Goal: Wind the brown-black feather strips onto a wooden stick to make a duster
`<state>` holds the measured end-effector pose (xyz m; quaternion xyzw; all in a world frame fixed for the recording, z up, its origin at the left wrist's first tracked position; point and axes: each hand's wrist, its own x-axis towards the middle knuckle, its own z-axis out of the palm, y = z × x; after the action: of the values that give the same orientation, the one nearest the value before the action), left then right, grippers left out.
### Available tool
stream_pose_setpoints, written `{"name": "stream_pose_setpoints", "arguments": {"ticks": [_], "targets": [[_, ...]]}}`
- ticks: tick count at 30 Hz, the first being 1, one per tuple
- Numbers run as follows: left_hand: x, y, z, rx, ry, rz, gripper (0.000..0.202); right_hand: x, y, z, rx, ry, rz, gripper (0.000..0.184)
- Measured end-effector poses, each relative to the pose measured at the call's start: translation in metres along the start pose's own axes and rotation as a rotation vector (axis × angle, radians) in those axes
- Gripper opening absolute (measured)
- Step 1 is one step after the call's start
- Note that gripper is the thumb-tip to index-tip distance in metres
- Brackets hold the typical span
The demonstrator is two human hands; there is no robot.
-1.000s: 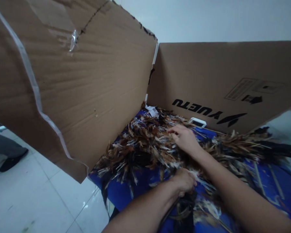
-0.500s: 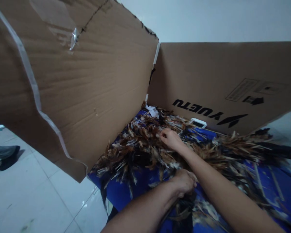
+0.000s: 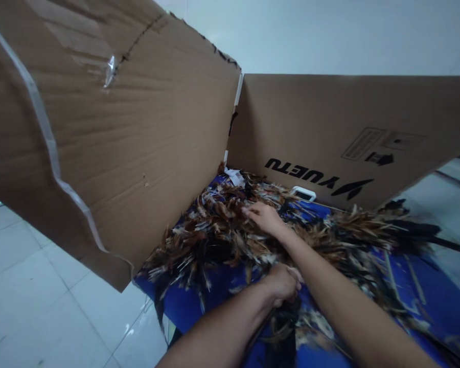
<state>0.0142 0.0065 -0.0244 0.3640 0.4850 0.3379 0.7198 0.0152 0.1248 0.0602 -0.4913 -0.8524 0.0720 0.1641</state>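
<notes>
Brown, black and whitish feathers [image 3: 218,225] lie in a thick layer over a blue surface [image 3: 184,301]. Out over the middle of the pile, my right hand [image 3: 266,217] has its thumb and fingertips pinched together at a brown feather. Closer to me, my left hand [image 3: 283,283] is closed in a fist beside the right forearm. What the fist holds is hidden, though dark feathers [image 3: 285,319] show just below it.
A tall cardboard panel [image 3: 176,128] with white tape stands on the left and meets a back panel [image 3: 310,112] printed YUETU. A small white-framed device [image 3: 303,194] leans there. Crumpled white paper [image 3: 235,177] lies in the corner. Pale tiled floor [image 3: 34,306] shows at left.
The view has shifted slightly, so the scene sits a little further left. My right fingers have stretched out a bit more over the feathers; the left fist stays closed. A foot at left has gone from view.
</notes>
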Motion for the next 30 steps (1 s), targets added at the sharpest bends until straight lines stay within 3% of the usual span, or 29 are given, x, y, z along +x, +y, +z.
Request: {"name": "stream_pose_setpoints", "arguments": {"ticks": [3,6,9,12,15,19,24,30], "targets": [[-0.003,0.003,0.000,0.005,-0.024,-0.014,0.014,-0.007,-0.003,-0.037,0.418,0.192,-0.022,0.017],[-0.009,0.010,-0.001,0.017,-0.057,-0.028,0.014,-0.026,-0.010,-0.082,0.740,0.306,0.025,0.027],[-0.016,0.017,-0.002,0.033,-0.084,-0.033,0.017,-0.059,-0.014,-0.121,0.848,0.321,0.047,0.029],[-0.021,0.023,-0.001,0.047,-0.096,-0.027,0.020,-0.100,-0.008,-0.143,0.743,0.228,0.036,0.024],[-0.023,0.024,0.000,0.063,-0.097,-0.030,0.020,-0.136,0.005,-0.137,0.548,-0.019,-0.037,0.023],[-0.024,0.021,0.002,0.080,-0.087,-0.015,0.018,-0.166,0.028,-0.097,0.482,-0.240,-0.059,0.031],[-0.023,0.017,0.002,0.083,-0.115,0.000,0.016,-0.178,0.046,-0.058,0.416,-0.236,0.004,0.027],[-0.022,0.019,0.003,0.104,-0.117,-0.023,0.011,-0.178,0.044,-0.053,0.421,-0.114,0.203,0.012]]}}
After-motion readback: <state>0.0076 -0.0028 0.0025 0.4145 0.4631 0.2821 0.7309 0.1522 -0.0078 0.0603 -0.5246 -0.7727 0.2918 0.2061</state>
